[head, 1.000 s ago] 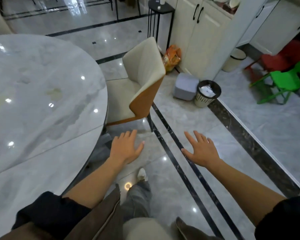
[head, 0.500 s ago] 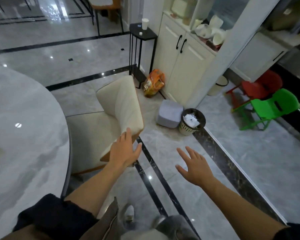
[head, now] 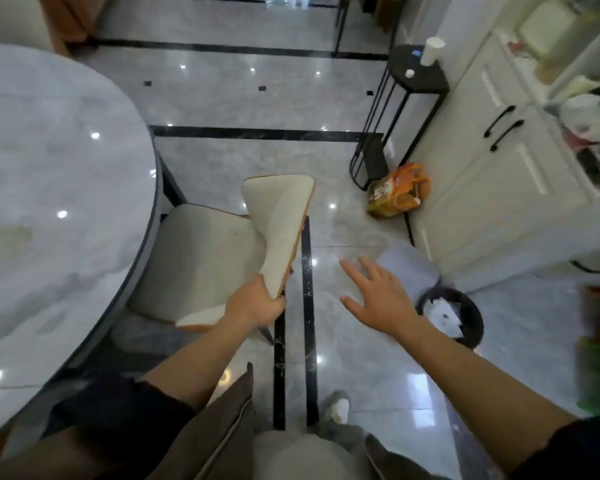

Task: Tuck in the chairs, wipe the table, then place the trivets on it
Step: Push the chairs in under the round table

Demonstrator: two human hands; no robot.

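Note:
A cream chair (head: 201, 258) with an orange back shell stands beside the round marble table (head: 56, 188), its seat partly under the table's edge. My left hand (head: 257, 303) grips the near end of the chair's backrest (head: 281, 220). My right hand (head: 378, 296) hovers to the right of the chair with fingers spread, above the floor and holding nothing. No trivets or cloth show in the view.
A black wastebasket (head: 454, 317) and a grey box (head: 413, 268) sit on the floor at the right. An orange bag (head: 399, 192) lies by a black side table (head: 413, 84) and white cabinets (head: 499, 168). Another chair (head: 63, 19) stands at the far side of the table.
I stepped closer to the chair. My left hand went from reaching toward the backrest to gripping its near end. My right hand stayed spread beside it.

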